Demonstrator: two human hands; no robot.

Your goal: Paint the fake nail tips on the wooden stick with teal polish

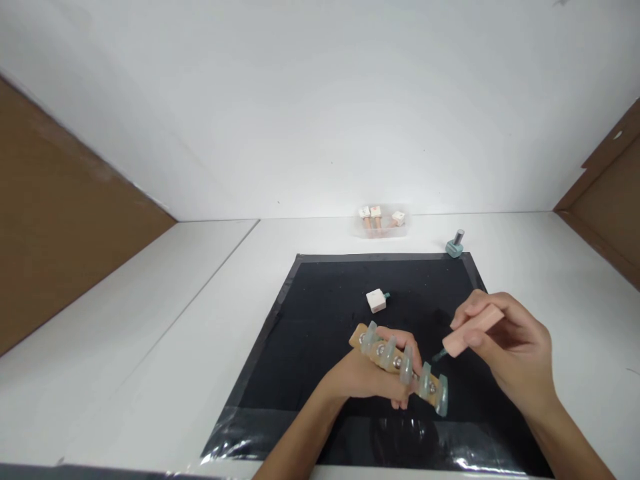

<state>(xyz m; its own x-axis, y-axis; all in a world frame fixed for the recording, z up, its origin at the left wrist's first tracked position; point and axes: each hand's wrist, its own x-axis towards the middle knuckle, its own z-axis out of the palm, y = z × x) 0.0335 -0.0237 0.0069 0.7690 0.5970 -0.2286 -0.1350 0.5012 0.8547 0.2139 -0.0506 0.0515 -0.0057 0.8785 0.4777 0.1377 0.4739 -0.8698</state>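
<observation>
My left hand point(380, 370) is closed around a tan nail display stand point(406, 367), a narrow bar with silver studs. Several pale green false nails point(406, 363) stick out across it in a row. In my right hand point(520, 347) is a nail polish brush, its long pink cap point(473, 330) pinched between thumb and fingers. The brush's green tip point(439, 356) points down-left, close to the nails near the bar's right end; whether it touches one I cannot tell. A white square polish bottle point(376, 301) with green at its neck lies on the black mat beyond my left hand.
The black mat point(330, 293) has a shiny taped border and lies on a white table point(165, 320). At the back, a clear plastic tray point(383, 232) holds several pink-capped bottles. A teal polish bottle point(454, 249) with a silver cap stands by the mat's far right corner.
</observation>
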